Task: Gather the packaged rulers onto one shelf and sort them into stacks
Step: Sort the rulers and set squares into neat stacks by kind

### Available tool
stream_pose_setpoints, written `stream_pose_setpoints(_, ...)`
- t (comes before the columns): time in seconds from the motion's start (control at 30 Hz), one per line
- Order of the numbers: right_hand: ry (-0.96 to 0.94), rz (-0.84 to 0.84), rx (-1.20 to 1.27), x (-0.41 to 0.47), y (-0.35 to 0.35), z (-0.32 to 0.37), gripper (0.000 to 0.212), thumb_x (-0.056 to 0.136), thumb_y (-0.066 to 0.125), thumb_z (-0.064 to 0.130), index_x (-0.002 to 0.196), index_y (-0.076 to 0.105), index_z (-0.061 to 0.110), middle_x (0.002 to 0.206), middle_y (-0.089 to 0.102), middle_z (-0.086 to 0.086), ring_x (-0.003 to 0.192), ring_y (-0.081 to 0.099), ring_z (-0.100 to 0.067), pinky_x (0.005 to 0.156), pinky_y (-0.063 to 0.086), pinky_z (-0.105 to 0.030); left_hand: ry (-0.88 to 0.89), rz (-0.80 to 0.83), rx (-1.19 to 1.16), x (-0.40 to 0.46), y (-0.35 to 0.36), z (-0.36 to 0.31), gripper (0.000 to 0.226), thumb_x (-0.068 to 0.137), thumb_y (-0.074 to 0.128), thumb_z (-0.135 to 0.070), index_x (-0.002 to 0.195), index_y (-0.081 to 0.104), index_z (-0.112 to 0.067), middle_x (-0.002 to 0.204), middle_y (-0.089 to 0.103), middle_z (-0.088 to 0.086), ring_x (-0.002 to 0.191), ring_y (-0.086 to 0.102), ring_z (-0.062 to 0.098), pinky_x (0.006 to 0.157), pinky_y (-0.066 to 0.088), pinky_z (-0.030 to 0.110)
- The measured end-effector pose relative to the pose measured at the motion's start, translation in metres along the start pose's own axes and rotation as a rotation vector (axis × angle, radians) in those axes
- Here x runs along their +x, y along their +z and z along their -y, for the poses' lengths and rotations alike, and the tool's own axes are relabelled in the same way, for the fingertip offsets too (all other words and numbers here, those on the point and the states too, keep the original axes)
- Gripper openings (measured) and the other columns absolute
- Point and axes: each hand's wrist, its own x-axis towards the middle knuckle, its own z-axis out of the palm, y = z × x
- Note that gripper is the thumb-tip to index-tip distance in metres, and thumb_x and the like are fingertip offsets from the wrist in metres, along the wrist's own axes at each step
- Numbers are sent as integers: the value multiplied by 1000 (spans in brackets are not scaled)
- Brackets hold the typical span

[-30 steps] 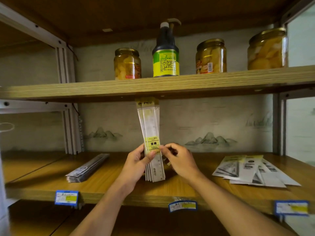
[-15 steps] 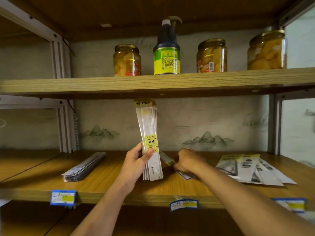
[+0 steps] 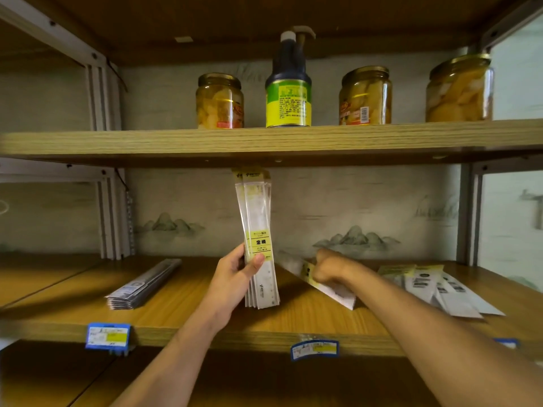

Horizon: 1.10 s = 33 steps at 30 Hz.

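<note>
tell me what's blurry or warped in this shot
Head view: the right hand and the ruler pack it grips are motion-smeared; the upright ruler bundle in the left hand reads sharp; the upper shelf's edge bows from wide-angle distortion.

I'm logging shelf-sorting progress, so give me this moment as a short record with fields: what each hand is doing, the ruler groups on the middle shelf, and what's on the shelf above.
left hand: left hand holds upright bundle of packaged rulers, bottom end on middle shelf
right hand: right hand grips single packaged ruler, tilted
left of shelf: grey stack lying flat
right of shelf: loose packets, fanned out
upper shelf: three jars, one dark bottle
</note>
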Motion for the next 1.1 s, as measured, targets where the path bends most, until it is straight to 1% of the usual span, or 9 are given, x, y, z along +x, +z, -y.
stream_pose_setpoints(0.17, -112, -306, 731, -4, 5, -28, 22, 96, 54, 16, 116, 64, 16, 110, 68, -6, 95, 65, -27, 80, 50, -35, 6, -3, -1, -2, 0, -2, 33, 96, 54, -22, 127, 56, -32, 117, 67, -11, 108, 61, 7, 81, 49, 26)
stream_pose_setpoints(0.3, -208, -257, 1056, -23, 11, -29, 24, 97, 54, 16, 120, 61, 20, 106, 70, 2, 95, 67, -20, 86, 54, -39, -2, 5, 14, -3, 0, -3, 30, 96, 54, -21, 122, 57, -36, 117, 68, -10, 108, 62, 8, 84, 50, 29)
stream_pose_setpoints(0.4, -269, -241, 1069, -33, 13, -20, 22, 96, 56, 18, 116, 62, 25, 107, 70, 6, 96, 67, -13, 86, 55, -36, 8, 13, 25, -4, 1, -5, 30, 96, 54, -21, 122, 57, -37, 115, 68, -13, 107, 62, 5, 80, 49, 26)
stream_pose_setpoints(0.5, -311, -234, 1061, -40, 10, -10, 17, 94, 58, 20, 105, 63, 32, 104, 69, 10, 95, 65, -7, 77, 55, -29, 17, 13, 37, -5, 1, -7, 30, 95, 55, -24, 121, 56, -38, 114, 68, -15, 106, 61, 3, 78, 48, 25)
stream_pose_setpoints(0.67, -408, -210, 969, -46, 14, 9, 14, 91, 62, 23, 101, 65, 33, 103, 70, 9, 93, 67, -7, 70, 57, -25, 44, 65, 50, -8, -1, -9, 28, 94, 56, -27, 118, 59, -42, 114, 69, -20, 104, 64, 0, 79, 51, 26)
stream_pose_setpoints(0.8, -402, -297, 810, -39, 23, 22, 13, 87, 68, 31, 100, 66, 35, 95, 71, 13, 91, 65, -4, 78, 57, -30, 65, 79, 82, -8, -1, -8, 29, 91, 59, -32, 115, 58, -48, 114, 67, -26, 109, 59, -4, 85, 48, 29)
stream_pose_setpoints(0.9, -376, -343, 689, -39, 24, 27, 22, 85, 68, 39, 104, 62, 30, 87, 68, 12, 82, 64, 0, 61, 50, -15, 96, 101, 124, -10, 0, -9, 35, 83, 61, -38, 117, 57, -49, 115, 66, -26, 111, 58, -4, 89, 47, 28)
stream_pose_setpoints(0.97, -360, -341, 673, -39, 26, 27, 26, 84, 68, 42, 106, 59, 29, 92, 67, 12, 85, 64, 0, 56, 48, -12, 124, 110, 141, -11, 0, -10, 38, 81, 62, -37, 117, 57, -47, 113, 67, -26, 108, 59, -7, 82, 50, 21)
stream_pose_setpoints(1.1, -343, -337, 674, -40, 30, 25, 43, 85, 66, 46, 123, 55, 29, 114, 66, 10, 106, 62, -8, 74, 55, -21, 185, 137, 174, -13, 2, -12, 38, 86, 61, -28, 122, 56, -40, 113, 67, -25, 107, 59, -10, 75, 51, 8)
